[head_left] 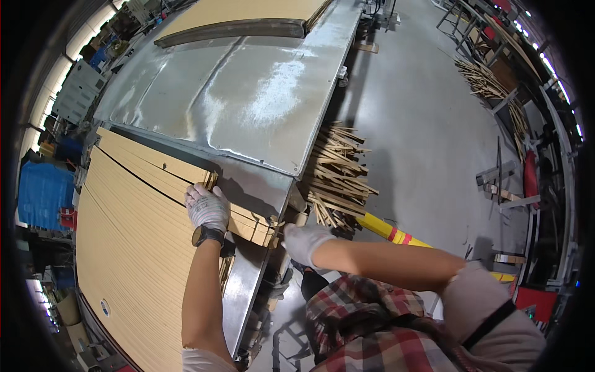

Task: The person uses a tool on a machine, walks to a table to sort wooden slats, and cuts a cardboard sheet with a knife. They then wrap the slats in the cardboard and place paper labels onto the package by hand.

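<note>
Metal table (248,93) bears one board stack (142,204), two gloved hands (207,208) touching.

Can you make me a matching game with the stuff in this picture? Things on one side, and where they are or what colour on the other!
Things:
1. left hand
2. right hand
3. pile of thin wood sticks
4. metal table top

Places or colours:
A. shiny silver grey
B. on the floor beside the table
C. resting on the stack of tan wood strips
D. at the table's near corner, by the strip ends

Pairs: 1-C, 2-D, 3-B, 4-A
</note>
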